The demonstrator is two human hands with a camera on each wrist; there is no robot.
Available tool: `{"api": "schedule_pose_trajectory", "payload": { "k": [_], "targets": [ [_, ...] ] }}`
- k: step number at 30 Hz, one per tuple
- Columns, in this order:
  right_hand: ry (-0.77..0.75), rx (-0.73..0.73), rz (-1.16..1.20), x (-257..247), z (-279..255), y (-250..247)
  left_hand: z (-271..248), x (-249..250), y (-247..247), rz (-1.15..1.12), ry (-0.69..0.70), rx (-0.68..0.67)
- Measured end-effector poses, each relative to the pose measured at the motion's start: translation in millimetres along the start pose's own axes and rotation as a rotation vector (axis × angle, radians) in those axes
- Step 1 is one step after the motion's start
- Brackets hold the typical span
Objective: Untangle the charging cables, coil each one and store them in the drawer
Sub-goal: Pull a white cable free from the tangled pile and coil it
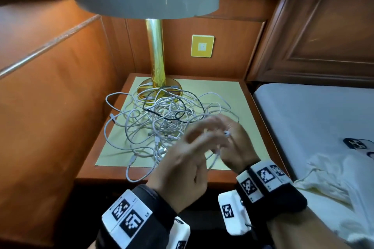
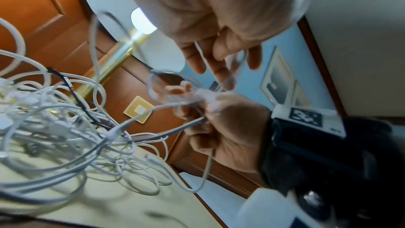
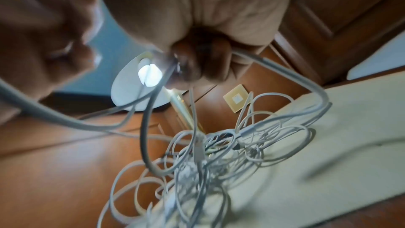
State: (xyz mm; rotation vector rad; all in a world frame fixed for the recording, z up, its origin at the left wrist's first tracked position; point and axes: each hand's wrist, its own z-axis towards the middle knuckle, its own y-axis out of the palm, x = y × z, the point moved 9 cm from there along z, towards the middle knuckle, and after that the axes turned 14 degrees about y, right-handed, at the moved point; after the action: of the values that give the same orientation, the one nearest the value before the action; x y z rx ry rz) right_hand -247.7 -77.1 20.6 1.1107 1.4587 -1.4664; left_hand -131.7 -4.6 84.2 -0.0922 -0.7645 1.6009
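Item: white cable [image 1: 212, 160], gripped in my curled right hand [image 1: 234, 145], plug end up, its length trailing down-left into the tangle [image 1: 162, 119]. My left hand [image 1: 182, 159], fingers loose and blurred, hovered just beside it; whether it pinched anything, I couldn't tell. Tangle lay on the nightstand [image 1: 222, 95], forward-left of both hands. Drawer: unseen.

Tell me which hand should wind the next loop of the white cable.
Left. The right hand already grips the white charging cable, anchoring it; the left hand has looser, spread fingers beside it, probably free to wind.
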Motion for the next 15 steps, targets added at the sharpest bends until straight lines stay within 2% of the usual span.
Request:
{"api": "schedule_pose_trajectory", "payload": {
  "k": [2, 4, 6, 9, 12, 15],
  "targets": [
    [-0.011, 0.122, 0.086, -3.4, 2.0, -23.0, -8.6, -21.2, -21.7, 0.105, -0.119, 0.171],
    [-0.02, 0.178, 0.194, -5.5, 2.2, -38.0, -23.2, -48.1, -40.9, 0.223, -0.275, 0.275],
    [-0.054, 0.189, 0.245, -9.9, -0.5, -44.0, -33.9, -67.3, -48.9, 0.285, -0.355, 0.263],
    [-0.077, 0.071, 0.342, -20.5, -9.2, -39.3, -33.0, -74.3, -47.1, 0.287, -0.317, 0.189],
    [-0.063, -0.058, 0.43, -29.8, -24.6, -34.9, -26.6, -70.0, -42.6, 0.208, -0.284, 0.192],
    [-0.07, -0.116, 0.552, -36.0, -41.1, -35.6, -24.7, -64.0, -34.0, 0.039, -0.31, 0.161]
  ]
}}
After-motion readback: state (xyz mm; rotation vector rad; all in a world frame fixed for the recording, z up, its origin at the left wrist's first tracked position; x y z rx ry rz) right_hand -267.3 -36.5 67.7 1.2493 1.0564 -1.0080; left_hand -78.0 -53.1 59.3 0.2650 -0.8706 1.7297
